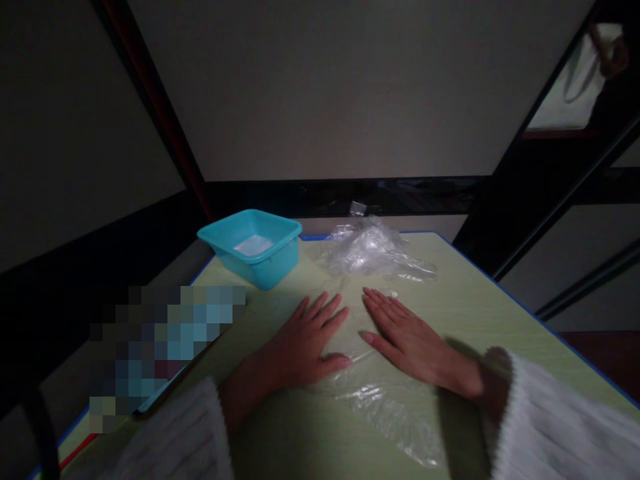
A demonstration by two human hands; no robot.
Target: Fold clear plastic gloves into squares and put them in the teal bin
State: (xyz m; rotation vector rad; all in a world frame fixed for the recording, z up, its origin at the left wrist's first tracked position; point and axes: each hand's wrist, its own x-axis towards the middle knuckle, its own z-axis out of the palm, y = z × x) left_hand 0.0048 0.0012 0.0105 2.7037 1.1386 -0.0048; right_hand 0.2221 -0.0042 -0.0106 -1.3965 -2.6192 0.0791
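My left hand (303, 343) lies flat on the pale green table (465, 300), fingers stretched out and together, pressing on a sheet of clear plastic film (380, 407). My right hand (410, 340) lies flat beside it, palm down, also on the film. The two hands point away from me with a small gap between them. The film spreads under both hands and runs toward me on the right. Both wrists wear white knitted sleeves.
A teal plastic tub (255, 248) with something white inside stands at the far left of the table. A heap of crumpled clear plastic (373, 250) lies at the far edge. A blurred-out patch covers the table's left side. Dark frame bars rise on both sides.
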